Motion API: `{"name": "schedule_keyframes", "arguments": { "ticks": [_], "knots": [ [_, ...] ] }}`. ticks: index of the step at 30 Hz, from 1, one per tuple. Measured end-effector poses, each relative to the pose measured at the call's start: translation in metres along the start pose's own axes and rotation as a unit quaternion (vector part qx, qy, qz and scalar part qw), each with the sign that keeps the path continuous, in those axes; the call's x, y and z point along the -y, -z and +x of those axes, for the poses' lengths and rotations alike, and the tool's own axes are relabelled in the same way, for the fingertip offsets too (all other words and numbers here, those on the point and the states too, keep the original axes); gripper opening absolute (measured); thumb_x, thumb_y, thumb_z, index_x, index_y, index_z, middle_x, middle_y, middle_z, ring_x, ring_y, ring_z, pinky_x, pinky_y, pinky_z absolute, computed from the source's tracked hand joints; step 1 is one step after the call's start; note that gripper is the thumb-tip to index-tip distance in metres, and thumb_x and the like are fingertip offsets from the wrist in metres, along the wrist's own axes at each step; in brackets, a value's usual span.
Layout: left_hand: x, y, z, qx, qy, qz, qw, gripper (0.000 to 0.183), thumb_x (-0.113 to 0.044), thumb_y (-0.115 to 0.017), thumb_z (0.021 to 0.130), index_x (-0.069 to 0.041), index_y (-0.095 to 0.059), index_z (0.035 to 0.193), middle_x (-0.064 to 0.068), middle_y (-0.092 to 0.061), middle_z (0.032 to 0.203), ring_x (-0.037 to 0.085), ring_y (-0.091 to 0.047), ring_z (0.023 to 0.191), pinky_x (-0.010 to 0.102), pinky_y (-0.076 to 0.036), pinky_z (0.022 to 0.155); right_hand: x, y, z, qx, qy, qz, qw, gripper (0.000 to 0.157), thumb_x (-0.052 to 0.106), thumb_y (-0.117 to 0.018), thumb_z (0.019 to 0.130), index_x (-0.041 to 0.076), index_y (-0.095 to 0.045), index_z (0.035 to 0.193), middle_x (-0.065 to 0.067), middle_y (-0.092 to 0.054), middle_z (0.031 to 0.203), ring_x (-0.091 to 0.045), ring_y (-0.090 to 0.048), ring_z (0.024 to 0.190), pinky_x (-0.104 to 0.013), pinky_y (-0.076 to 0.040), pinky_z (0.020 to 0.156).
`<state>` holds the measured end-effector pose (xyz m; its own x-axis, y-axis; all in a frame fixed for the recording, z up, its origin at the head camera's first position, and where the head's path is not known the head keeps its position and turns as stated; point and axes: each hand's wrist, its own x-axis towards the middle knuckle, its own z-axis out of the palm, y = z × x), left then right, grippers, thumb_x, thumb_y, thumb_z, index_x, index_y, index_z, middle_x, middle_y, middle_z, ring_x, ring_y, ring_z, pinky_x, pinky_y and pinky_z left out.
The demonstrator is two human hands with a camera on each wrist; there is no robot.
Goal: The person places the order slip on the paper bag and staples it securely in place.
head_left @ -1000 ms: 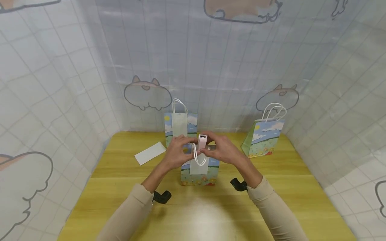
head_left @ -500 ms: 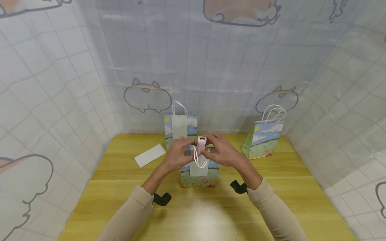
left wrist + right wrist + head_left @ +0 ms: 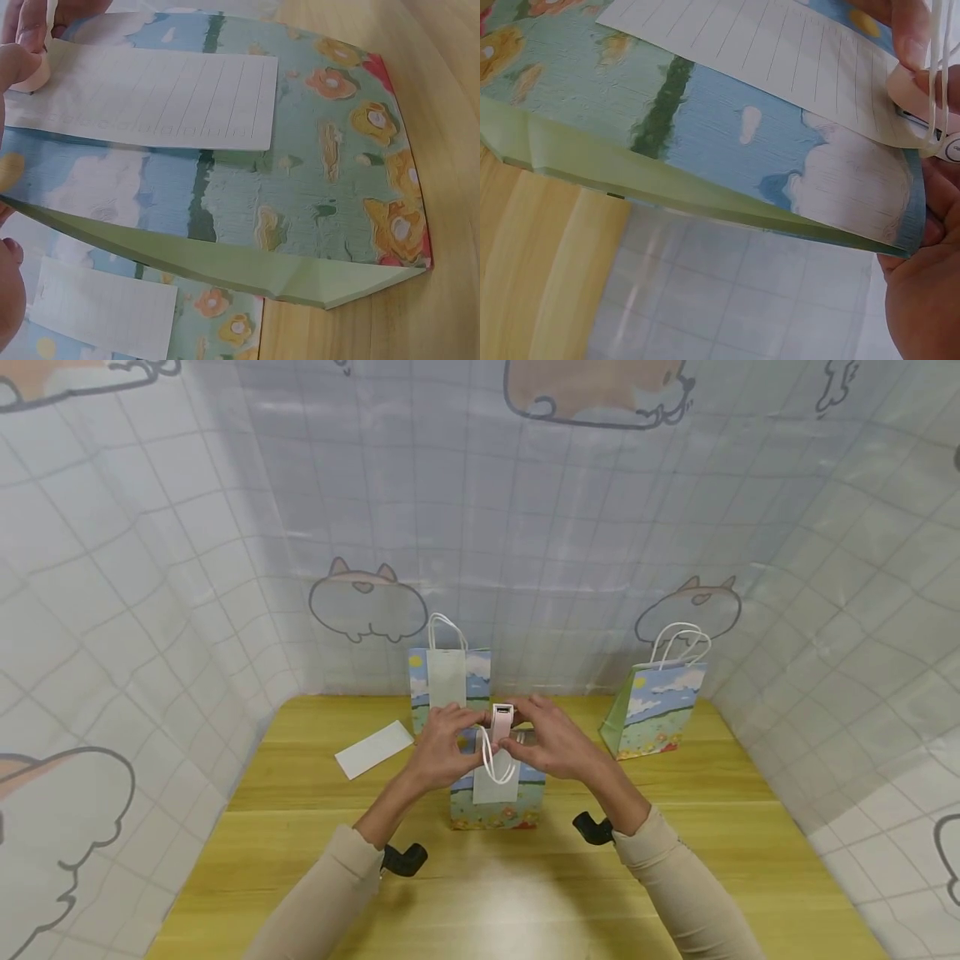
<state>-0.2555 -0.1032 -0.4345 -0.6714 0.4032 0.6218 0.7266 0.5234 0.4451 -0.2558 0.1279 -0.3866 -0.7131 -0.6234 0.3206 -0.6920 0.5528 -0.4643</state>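
Observation:
In the head view a paper gift bag (image 3: 495, 817), printed with sky and flowers, stands in the middle, white rope handles (image 3: 501, 777) hanging over its front. A lined paper slip (image 3: 187, 97) lies against its face. At the bag's top edge is a small pink and white stapler (image 3: 502, 725), over the slip's upper end. My left hand (image 3: 441, 747) grips the stapler from the left, thumb in front. From the right, my right hand (image 3: 553, 739) pinches it too, thumb in front, with fingers partly hidden behind the bag's edge in the right wrist view (image 3: 930, 300).
Behind, a matching bag (image 3: 477, 681) with a slip on its front stands near the wall. Another bag (image 3: 663, 710) stands at the back right, turned slightly. A white paper slip (image 3: 374, 749) lies on the wooden table (image 3: 300, 860) at left. Grid-patterned sheeting (image 3: 555, 527) surrounds the table.
The whole scene sits slightly lower in the head view as the camera tilts. Both hands keep the stapler at the bag's top edge with no other visible change.

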Motion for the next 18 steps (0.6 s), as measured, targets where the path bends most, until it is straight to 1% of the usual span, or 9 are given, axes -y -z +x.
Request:
{"name": "schedule_keyframes", "arguments": {
  "ticks": [5,8,12,15,18],
  "knots": [
    [0.0008,-0.0003,0.0003,-0.009,-0.009,0.010,0.9999,0.037,-0.035,-0.084,0.082,-0.018,-0.075,0.114,-0.002,-0.075,0.108,0.014,-0.050,0.083,0.042,-0.028,0.080,0.0008,0.0003,0.0000,-0.007,0.011,-0.002,1.000,0.054,0.035,-0.070,0.095,0.012,-0.054,0.142,-0.001,-0.065,0.119,-0.018,-0.062,0.109,-0.044,-0.053,0.089],
    [0.0018,-0.0007,0.0008,-0.013,-0.018,0.015,0.9997,0.037,-0.034,-0.083,0.083,-0.017,-0.075,0.115,-0.001,-0.075,0.108,0.015,-0.050,0.084,0.042,-0.028,0.080,-0.0001,-0.0006,0.0007,-0.017,0.023,-0.008,1.000,0.050,0.035,-0.070,0.095,0.013,-0.056,0.138,0.000,-0.068,0.115,-0.017,-0.063,0.106,-0.045,-0.053,0.089],
    [0.0038,-0.0014,0.0007,-0.009,-0.024,0.002,0.9997,0.035,-0.032,-0.083,0.084,-0.017,-0.075,0.115,-0.002,-0.075,0.109,0.017,-0.048,0.080,0.041,-0.025,0.078,-0.0031,-0.0019,0.0010,-0.022,0.032,0.007,0.999,0.044,0.032,-0.071,0.095,0.013,-0.060,0.134,0.002,-0.069,0.110,-0.015,-0.065,0.102,-0.042,-0.054,0.086],
    [0.0047,-0.0011,0.0001,-0.004,-0.023,-0.016,0.9996,0.035,-0.030,-0.084,0.084,-0.018,-0.075,0.115,-0.003,-0.075,0.110,0.016,-0.047,0.080,0.041,-0.024,0.079,-0.0050,-0.0018,0.0003,-0.019,0.029,0.030,0.999,0.045,0.030,-0.072,0.095,0.011,-0.060,0.134,0.001,-0.067,0.112,-0.014,-0.066,0.101,-0.041,-0.055,0.085],
    [0.0048,-0.0007,-0.0011,0.002,-0.015,-0.028,0.9995,0.036,-0.029,-0.084,0.084,-0.018,-0.075,0.117,-0.003,-0.075,0.112,0.013,-0.048,0.083,0.042,-0.024,0.081,-0.0057,-0.0018,-0.0005,-0.010,0.020,0.045,0.999,0.047,0.031,-0.072,0.094,0.011,-0.059,0.135,-0.001,-0.064,0.115,-0.014,-0.066,0.102,-0.040,-0.056,0.084]
  ]
}}
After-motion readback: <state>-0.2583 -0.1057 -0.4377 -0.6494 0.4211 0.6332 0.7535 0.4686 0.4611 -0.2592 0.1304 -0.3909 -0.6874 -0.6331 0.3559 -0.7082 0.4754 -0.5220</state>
